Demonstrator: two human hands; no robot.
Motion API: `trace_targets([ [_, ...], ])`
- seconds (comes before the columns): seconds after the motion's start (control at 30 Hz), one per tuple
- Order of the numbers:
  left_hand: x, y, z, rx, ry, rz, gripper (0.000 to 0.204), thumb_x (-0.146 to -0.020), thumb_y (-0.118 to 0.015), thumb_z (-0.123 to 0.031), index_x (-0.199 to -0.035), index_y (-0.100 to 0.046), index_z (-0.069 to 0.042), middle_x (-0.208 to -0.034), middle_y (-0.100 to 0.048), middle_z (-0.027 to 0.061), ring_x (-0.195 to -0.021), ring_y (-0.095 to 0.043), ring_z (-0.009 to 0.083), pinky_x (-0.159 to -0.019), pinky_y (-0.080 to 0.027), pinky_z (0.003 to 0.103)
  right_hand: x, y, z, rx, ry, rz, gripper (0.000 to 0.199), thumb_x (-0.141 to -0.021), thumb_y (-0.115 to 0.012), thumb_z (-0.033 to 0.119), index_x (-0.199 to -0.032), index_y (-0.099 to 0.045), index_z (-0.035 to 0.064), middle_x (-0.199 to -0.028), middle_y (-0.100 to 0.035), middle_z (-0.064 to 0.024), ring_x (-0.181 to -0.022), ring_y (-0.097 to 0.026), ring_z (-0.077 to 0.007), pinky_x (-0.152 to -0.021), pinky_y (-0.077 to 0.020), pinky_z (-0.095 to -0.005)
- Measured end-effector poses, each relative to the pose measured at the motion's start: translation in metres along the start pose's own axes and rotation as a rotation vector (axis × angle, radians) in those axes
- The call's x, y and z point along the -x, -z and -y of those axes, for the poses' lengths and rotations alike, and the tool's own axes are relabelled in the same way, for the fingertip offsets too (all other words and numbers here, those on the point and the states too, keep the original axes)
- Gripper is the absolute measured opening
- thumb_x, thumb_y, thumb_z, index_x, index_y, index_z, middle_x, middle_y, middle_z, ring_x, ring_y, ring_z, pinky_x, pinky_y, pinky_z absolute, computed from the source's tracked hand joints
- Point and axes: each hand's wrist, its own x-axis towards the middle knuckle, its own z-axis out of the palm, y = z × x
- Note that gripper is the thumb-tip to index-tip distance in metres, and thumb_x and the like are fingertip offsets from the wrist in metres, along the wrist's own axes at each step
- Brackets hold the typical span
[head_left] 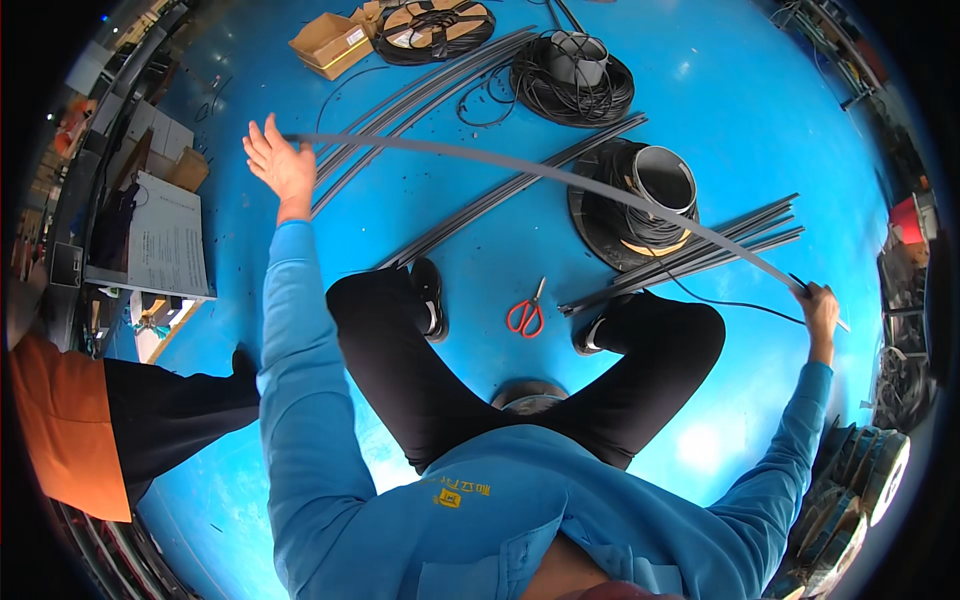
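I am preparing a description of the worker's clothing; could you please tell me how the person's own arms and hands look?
Both arms wear long blue sleeves: the left sleeve and the right sleeve look plain, without visible markings, and end near the wrists. The left hand and right hand are bare, without gloves.

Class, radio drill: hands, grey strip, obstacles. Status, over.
Left hand open, right hand closed on grey strip.
Strip bowed, spanning both hands.
Possible obstacle: cable spool crossed by strip in view.
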Motion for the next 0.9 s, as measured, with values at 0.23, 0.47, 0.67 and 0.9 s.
trace_targets([
  [0.23, 0.101, 0.016, -0.137, 1.001, -0.207, 0.449, 0.036, -0.073, -0.061, -0.007, -0.108, -0.054, -0.011, -0.115, -0.05, 0.0085, -0.107, -0.045, 0.0235, -0.092, -0.037, 0.035, -0.068, 0.018, 0.173, -0.588, 0.075, 0.288, 0.034, -0.074, -0.068, 0.038, -0.073, -0.061, 0.0039, -0.05, -0.05, -0.0035, -0.045, -0.045, -0.0187, -0.051, -0.04, -0.029],
  [0.47, 0.205, 0.044, -0.191, 1.434, 0.364, 1.405, 0.03, -0.088, -0.052, -0.025, -0.108, -0.056, -0.003, -0.097, -0.059, 0.0073, -0.087, -0.056, 0.0155, -0.076, -0.046, 0.029, -0.089, -0.009, 0.389, -1.331, 0.066, 0.522, 0.021, -0.078, -0.061, 0.019, -0.082, -0.062, -0.0012, -0.058, -0.055, -0.0046, -0.055, -0.052, -0.0152, -0.053, -0.0423, -0.0274],
  [0.67, 0.245, 0.066, -0.198, 1.712, 0.902, 1.387, 0.037, -0.093, -0.042, -0.033, -0.11, -0.052, -0.001, -0.093, -0.059, 0.0112, -0.085, -0.058, 0.0185, -0.073, -0.046, 0.029, -0.072, -0.027, 0.518, -1.272, 0.212, 0.374, 0.025, -0.076, -0.057, 0.024, -0.079, -0.06, -0.0003, -0.067, -0.062, -0.0083, -0.059, -0.055, -0.024, -0.059, -0.045, -0.0358],
  [0.9, 0.241, 0.058, -0.175, 1.734, 1.261, 1.555, 0.033, -0.095, -0.036, -0.03, -0.106, -0.05, -0.002, -0.083, -0.06, 0.0133, -0.073, -0.061, 0.0219, -0.064, -0.048, 0.031, -0.075, -0.051, 0.557, -1.182, 0.15, 0.501, 0.028, -0.081, -0.054, 0.027, -0.08, -0.06, 0.0, -0.068, -0.061, -0.0085, -0.062, -0.055, -0.0231, -0.057, -0.0434, -0.0364],
])
